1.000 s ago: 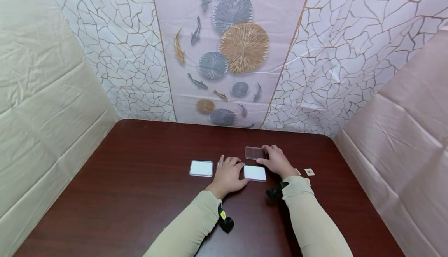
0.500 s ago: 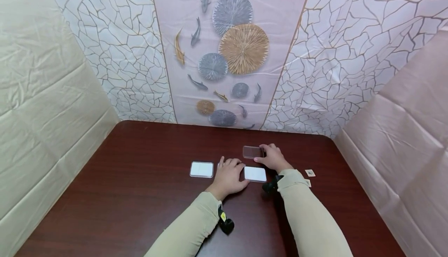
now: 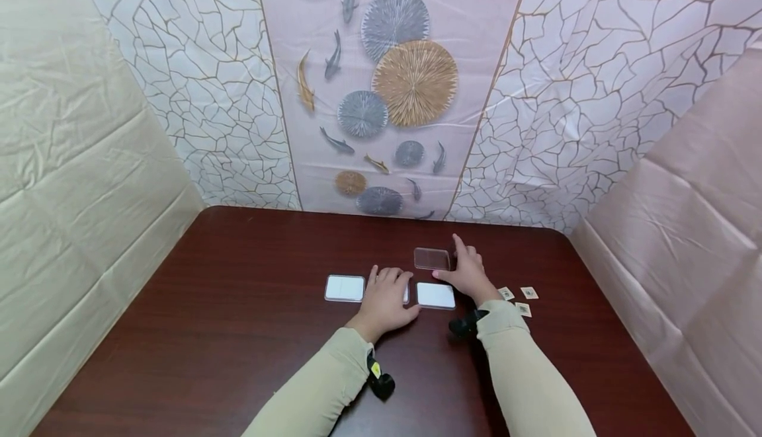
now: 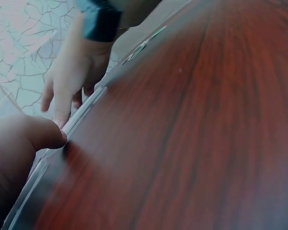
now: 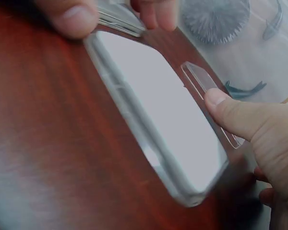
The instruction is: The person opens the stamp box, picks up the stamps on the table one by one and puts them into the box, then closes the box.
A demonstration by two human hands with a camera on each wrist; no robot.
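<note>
We see the left hand [image 3: 383,299] at the lower centre of the head view, fingers spread over the middle box [image 3: 407,293] and hiding most of it. Right of centre, the right hand [image 3: 468,276] is wide, its thumb by the lower right corner of the clear plastic piece [image 3: 431,258]; we cannot tell whether they touch. The right wrist view alone shows us the right box's [image 5: 153,105] thick clear side.

L hand [image 3: 383,299], R hand [image 3: 468,274] fwd, unclenched
</note>
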